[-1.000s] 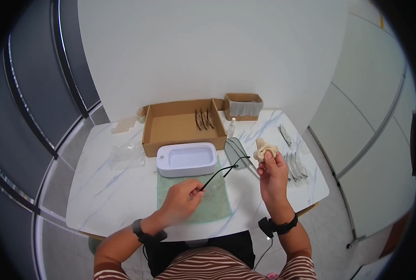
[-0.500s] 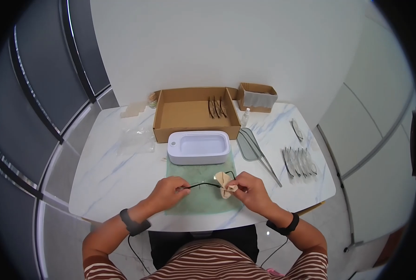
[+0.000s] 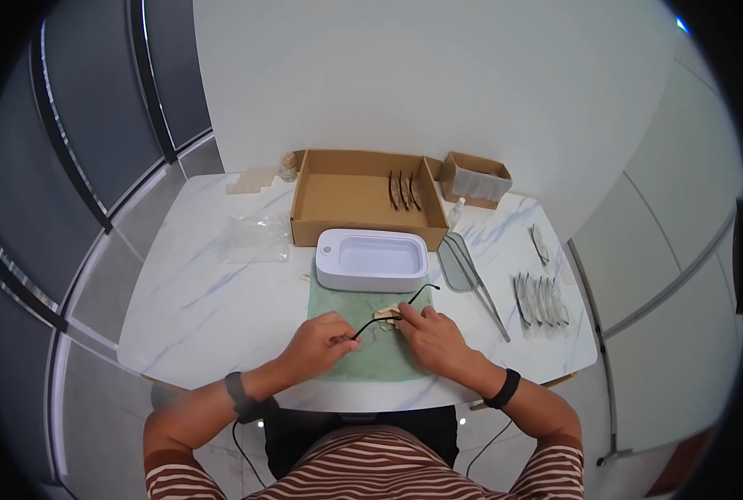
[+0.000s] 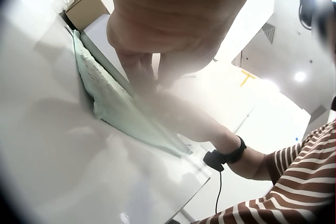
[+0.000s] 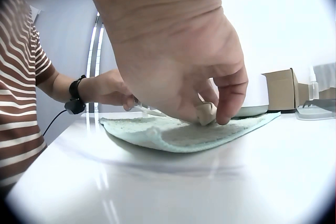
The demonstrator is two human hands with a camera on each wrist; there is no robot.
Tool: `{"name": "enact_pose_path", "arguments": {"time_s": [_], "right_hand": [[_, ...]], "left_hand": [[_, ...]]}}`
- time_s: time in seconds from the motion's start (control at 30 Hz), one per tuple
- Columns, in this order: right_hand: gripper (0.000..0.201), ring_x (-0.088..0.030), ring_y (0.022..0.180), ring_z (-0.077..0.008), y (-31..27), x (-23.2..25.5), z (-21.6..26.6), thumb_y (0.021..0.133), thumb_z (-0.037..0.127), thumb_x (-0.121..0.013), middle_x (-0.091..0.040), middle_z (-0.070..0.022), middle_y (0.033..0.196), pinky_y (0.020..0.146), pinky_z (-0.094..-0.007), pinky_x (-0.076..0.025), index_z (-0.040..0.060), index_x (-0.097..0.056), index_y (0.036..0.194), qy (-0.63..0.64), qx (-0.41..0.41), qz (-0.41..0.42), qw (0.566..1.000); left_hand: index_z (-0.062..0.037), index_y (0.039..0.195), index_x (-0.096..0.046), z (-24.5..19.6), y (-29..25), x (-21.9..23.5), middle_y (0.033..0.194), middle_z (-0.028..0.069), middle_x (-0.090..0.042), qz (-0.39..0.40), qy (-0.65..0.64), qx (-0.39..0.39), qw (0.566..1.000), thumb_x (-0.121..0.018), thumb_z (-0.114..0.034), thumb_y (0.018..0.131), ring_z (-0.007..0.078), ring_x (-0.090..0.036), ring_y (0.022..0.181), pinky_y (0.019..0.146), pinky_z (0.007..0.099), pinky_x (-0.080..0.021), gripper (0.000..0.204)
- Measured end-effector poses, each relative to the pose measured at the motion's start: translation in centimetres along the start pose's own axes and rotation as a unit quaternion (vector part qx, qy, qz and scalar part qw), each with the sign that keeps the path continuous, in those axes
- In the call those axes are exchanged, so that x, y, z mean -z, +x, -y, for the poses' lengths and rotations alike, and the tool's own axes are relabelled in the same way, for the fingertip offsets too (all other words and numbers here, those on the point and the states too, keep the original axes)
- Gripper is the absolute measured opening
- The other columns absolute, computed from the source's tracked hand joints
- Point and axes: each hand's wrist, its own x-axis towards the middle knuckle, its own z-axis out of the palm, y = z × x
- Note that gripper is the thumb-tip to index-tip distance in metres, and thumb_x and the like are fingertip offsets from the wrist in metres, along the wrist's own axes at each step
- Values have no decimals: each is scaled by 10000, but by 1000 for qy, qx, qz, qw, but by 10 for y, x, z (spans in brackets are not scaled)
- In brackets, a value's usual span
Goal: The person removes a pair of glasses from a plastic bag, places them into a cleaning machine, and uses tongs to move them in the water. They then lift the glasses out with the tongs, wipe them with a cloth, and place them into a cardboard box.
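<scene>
Left hand (image 3: 315, 346) first: fingertips pinched on one end of some dark-framed glasses (image 3: 373, 322), though the left wrist view is too blurry to show the exact grip. The glasses are between the hands, over the green towel (image 3: 373, 368), one dark arm sticking up past the right hand (image 3: 438, 337). That one's got thumb and fingers bunched on a beige cloth (image 3: 386, 314) against the glasses, hiding part of both.

Around them, left to right: crumpled clear plastic (image 3: 255, 239) on the surface (image 3: 205, 308), a little jar (image 3: 288, 169), then a big cardboard box (image 3: 342, 193) with more glasses inside. The pale tub (image 3: 372, 281) is in the way between hands and box. Further right there's a small carton (image 3: 474, 190), a spray bottle (image 3: 456, 213), and a row of glasses in clear wrap (image 3: 542, 305).
</scene>
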Motion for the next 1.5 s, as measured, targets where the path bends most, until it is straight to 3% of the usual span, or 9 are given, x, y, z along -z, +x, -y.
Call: {"name": "enact_pose_path", "arguments": {"time_s": [0.1, 0.2, 0.87, 0.97, 1.03, 1.13, 1.27, 1.37, 1.5], "right_hand": [[495, -611, 885, -281, 4, 6, -2, 823, 108, -612, -580, -84, 1270, 749, -391, -569, 47, -598, 1314, 9, 0, 18, 1000], [476, -615, 876, -282, 0, 2, 3, 834, 105, -609, -588, -81, 1269, 755, -390, -575, 51, -605, 1307, 26, 5, 21, 999], [382, -630, 871, -274, 0, 8, -3, 839, 112, -600, -603, -60, 1155, 676, -381, -579, 69, -640, 1216, 14, -15, 5, 1000], [399, -636, 844, -277, 2, 8, -3, 821, 91, -633, -602, -36, 1293, 673, -377, -579, 111, -657, 1219, 23, -18, 61, 998], [442, -634, 837, -281, 8, 23, 5, 806, 65, -652, -605, -45, 1292, 672, -378, -578, 118, -643, 1244, 65, -7, -24, 998], [487, -640, 854, -286, 11, 25, 24, 789, 44, -671, -609, -59, 1295, 676, -379, -583, 113, -627, 1270, 127, 45, -21, 991], [425, -665, 831, -295, 8, 6, 31, 849, 71, -613, -603, -73, 1308, 642, -389, -585, 106, -621, 1272, 95, 43, 56, 993], [378, -664, 762, -292, 10, 13, 32, 869, 89, -593, -583, -79, 1145, 637, -406, -576, 62, -618, 1245, 87, 57, 37, 994], [379, -672, 755, -301, 10, 14, 33, 878, 83, -588, -582, -76, 1162, 636, -417, -573, 58, -613, 1255, 103, 50, 71, 991]], "left_hand": [[7, 948, -729, 0, 0, -1, 841, 103, -625, -19, -3, 14, 1000, -768, -70, 851, 198, -611, 698, 659, 313, -496, 130], [15, 952, -732, -4, 0, 1, 861, 75, -632, 3, 3, 46, 999, -749, -59, 875, 138, -597, 715, 675, 273, -488, 108], [7, 946, -720, -15, 1, -4, 848, 93, -647, 4, 41, 57, 998, -744, -86, 879, 171, -642, 721, 673, 286, -513, 117], [7, 971, -720, -15, 0, -4, 875, 77, -650, 7, 42, 54, 998, -734, -74, 889, 144, -634, 740, 702, 269, -518, 116], [6, 978, -719, -15, -1, -4, 876, 78, -649, 2, 42, 50, 998, -732, -71, 889, 148, -638, 743, 704, 270, -522, 118], [13, 958, -706, -17, -1, -6, 872, 87, -649, -6, 35, 37, 999, -731, -62, 886, 155, -649, 750, 708, 275, -530, 107], [-1, 920, -685, -20, -1, -7, 848, 98, -656, 4, 71, 41, 997, -726, -38, 864, 192, -661, 736, 690, 296, -536, 79], [-12, 915, -681, -19, -2, -5, 838, 110, -665, 14, 97, 35, 995, -723, -27, 852, 220, -668, 725, 677, 312, -536, 77], [-12, 921, -686, -14, -2, -6, 841, 124, -679, 12, 116, 26, 993, -729, -35, 844, 241, -678, 718, 669, 330, -535, 91]]}}
